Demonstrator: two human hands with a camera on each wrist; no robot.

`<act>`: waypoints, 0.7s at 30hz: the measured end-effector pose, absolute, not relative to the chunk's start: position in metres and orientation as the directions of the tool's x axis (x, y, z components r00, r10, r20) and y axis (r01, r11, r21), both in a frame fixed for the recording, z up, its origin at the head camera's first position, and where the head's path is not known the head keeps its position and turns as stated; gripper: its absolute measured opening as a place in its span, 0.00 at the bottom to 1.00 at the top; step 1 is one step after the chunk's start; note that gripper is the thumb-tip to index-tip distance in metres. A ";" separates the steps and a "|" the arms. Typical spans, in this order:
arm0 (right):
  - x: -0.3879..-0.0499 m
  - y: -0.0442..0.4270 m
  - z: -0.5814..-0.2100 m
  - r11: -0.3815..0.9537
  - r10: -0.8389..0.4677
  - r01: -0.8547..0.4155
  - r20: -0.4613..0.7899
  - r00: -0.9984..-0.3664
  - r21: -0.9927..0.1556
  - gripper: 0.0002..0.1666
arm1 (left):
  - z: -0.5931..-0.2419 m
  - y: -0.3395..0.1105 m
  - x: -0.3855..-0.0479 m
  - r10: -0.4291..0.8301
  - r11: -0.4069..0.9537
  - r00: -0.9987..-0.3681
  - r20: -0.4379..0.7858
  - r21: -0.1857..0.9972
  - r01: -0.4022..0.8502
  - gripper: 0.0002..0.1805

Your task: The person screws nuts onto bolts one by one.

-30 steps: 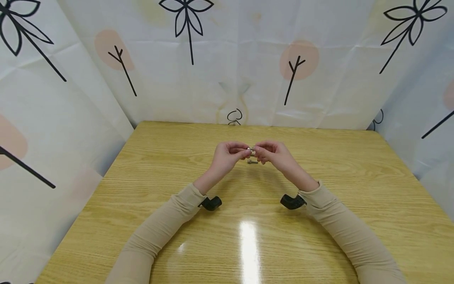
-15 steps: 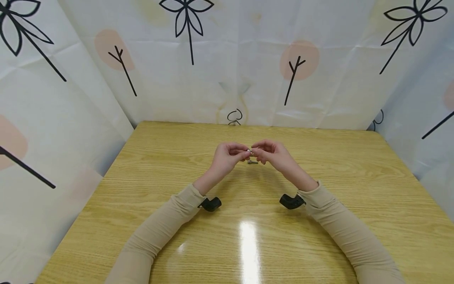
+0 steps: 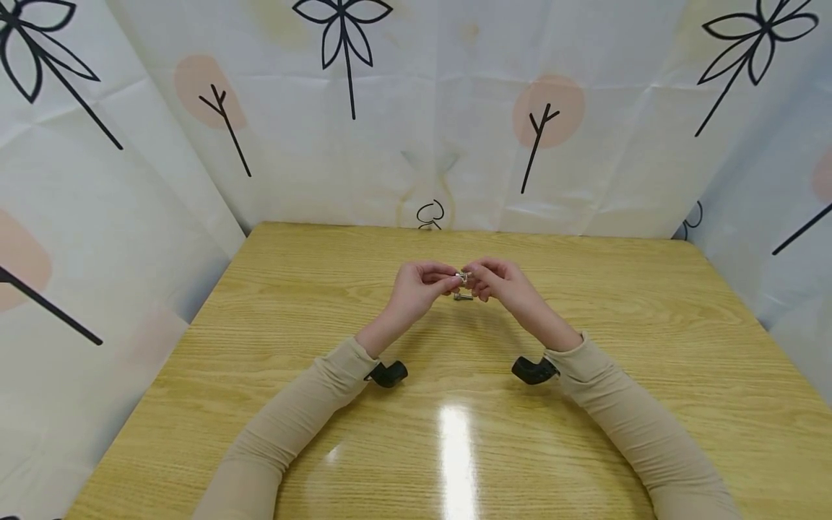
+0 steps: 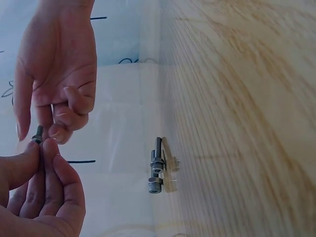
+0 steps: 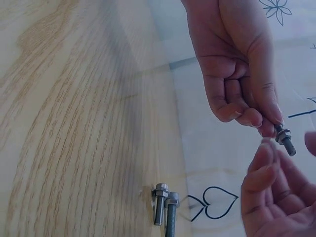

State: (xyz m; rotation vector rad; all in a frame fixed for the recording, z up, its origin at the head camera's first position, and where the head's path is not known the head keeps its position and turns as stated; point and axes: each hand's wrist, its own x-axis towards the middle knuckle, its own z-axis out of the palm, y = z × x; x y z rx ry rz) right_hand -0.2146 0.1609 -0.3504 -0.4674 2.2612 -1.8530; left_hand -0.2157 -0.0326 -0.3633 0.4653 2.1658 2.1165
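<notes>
My left hand (image 3: 417, 287) pinches a small metal bolt (image 5: 290, 148) by its head end between thumb and fingers, above the table. A nut (image 5: 283, 135) sits on the bolt's shank, close to the fingertips. Facing it, my right hand (image 3: 505, 287) has its thumb and index finger spread on either side of the bolt's free end; the thumb stands apart from it. Its other fingers are loosely bent. Below the hands, two more bolts lie side by side on the table: a nearer bolt (image 4: 155, 185) with a nut, and another bolt (image 4: 158, 160). In the head view the hands partly hide them.
The wood-grain table (image 3: 312, 303) spreads around both arms. A patterned white curtain (image 3: 435, 144) hangs behind and at both sides. Black wrist-worn devices, a left one (image 3: 388, 374) and a right one (image 3: 536, 370), stick out below the sleeves.
My right fingers come to the bolt about half a second ago, and now the thumb has drawn back to the right and up. The left hand stays almost still with the bolt.
</notes>
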 end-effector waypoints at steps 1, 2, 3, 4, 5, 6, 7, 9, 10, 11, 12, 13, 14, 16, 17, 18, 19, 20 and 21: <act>-0.214 0.161 -0.351 0.162 -0.353 -0.131 0.067 -0.933 -0.978 0.18 | -0.364 -0.033 -0.216 0.262 -0.002 -0.952 0.158 0.987 0.163 0.09; -0.214 0.162 -0.351 0.158 -0.351 -0.140 0.077 -0.933 -0.978 0.18 | -0.364 -0.032 -0.216 0.256 -0.006 -0.953 0.162 0.986 0.166 0.09; -0.214 0.163 -0.351 0.160 -0.352 -0.152 0.087 -0.932 -0.975 0.17 | -0.365 -0.033 -0.217 0.253 -0.004 -0.953 0.167 0.985 0.172 0.08; -0.213 0.163 -0.351 0.168 -0.354 -0.164 0.096 -0.930 -0.972 0.17 | -0.366 -0.033 -0.217 0.253 -0.007 -0.952 0.174 0.984 0.179 0.08; -0.213 0.164 -0.351 0.177 -0.355 -0.174 0.102 -0.929 -0.969 0.17 | -0.366 -0.033 -0.217 0.254 -0.005 -0.950 0.182 0.982 0.187 0.07; -0.213 0.164 -0.351 0.190 -0.354 -0.182 0.106 -0.929 -0.965 0.16 | -0.367 -0.033 -0.217 0.255 -0.001 -0.948 0.189 0.981 0.195 0.07; -0.213 0.163 -0.351 0.199 -0.356 -0.188 0.108 -0.928 -0.962 0.16 | -0.367 -0.033 -0.217 0.256 0.002 -0.947 0.194 0.980 0.201 0.07; -0.213 0.163 -0.351 0.224 -0.360 -0.192 0.102 -0.927 -0.955 0.16 | -0.368 -0.033 -0.217 0.259 0.007 -0.944 0.205 0.977 0.214 0.08; -0.213 0.162 -0.351 0.236 -0.363 -0.190 0.095 -0.927 -0.953 0.16 | -0.368 -0.033 -0.217 0.262 0.008 -0.943 0.207 0.976 0.216 0.08; -0.213 0.161 -0.351 0.247 -0.365 -0.187 0.087 -0.927 -0.951 0.18 | -0.368 -0.033 -0.217 0.263 0.011 -0.942 0.207 0.976 0.217 0.08; -0.214 0.161 -0.352 0.253 -0.367 -0.181 0.079 -0.927 -0.950 0.19 | -0.368 -0.033 -0.217 0.265 0.011 -0.942 0.207 0.976 0.217 0.08; -0.214 0.161 -0.352 0.252 -0.370 -0.175 0.072 -0.926 -0.952 0.20 | -0.368 -0.033 -0.217 0.266 0.008 -0.942 0.203 0.977 0.213 0.09; -0.214 0.160 -0.352 0.246 -0.372 -0.170 0.070 -0.926 -0.954 0.21 | -0.368 -0.033 -0.217 0.267 0.004 -0.943 0.200 0.978 0.209 0.09; -0.213 0.160 -0.352 0.224 -0.373 -0.159 0.066 -0.925 -0.961 0.19 | -0.369 -0.033 -0.218 0.264 -0.008 -0.945 0.192 0.980 0.197 0.09; -0.213 0.160 -0.352 0.216 -0.373 -0.157 0.067 -0.925 -0.964 0.18 | -0.369 -0.033 -0.218 0.262 -0.015 -0.946 0.190 0.981 0.193 0.09; -0.213 0.161 -0.352 0.208 -0.376 -0.159 0.071 -0.924 -0.965 0.18 | -0.370 -0.034 -0.218 0.260 -0.021 -0.947 0.187 0.982 0.188 0.09; -0.213 0.161 -0.351 0.207 -0.378 -0.165 0.076 -0.923 -0.964 0.17 | -0.370 -0.034 -0.219 0.257 -0.025 -0.949 0.184 0.983 0.184 0.09; -0.213 0.161 -0.351 0.211 -0.379 -0.167 0.077 -0.922 -0.963 0.17 | -0.370 -0.034 -0.219 0.255 -0.027 -0.950 0.183 0.983 0.182 0.09; -0.213 0.161 -0.350 0.221 -0.381 -0.171 0.077 -0.921 -0.960 0.16 | -0.370 -0.034 -0.219 0.254 -0.024 -0.950 0.181 0.983 0.181 0.09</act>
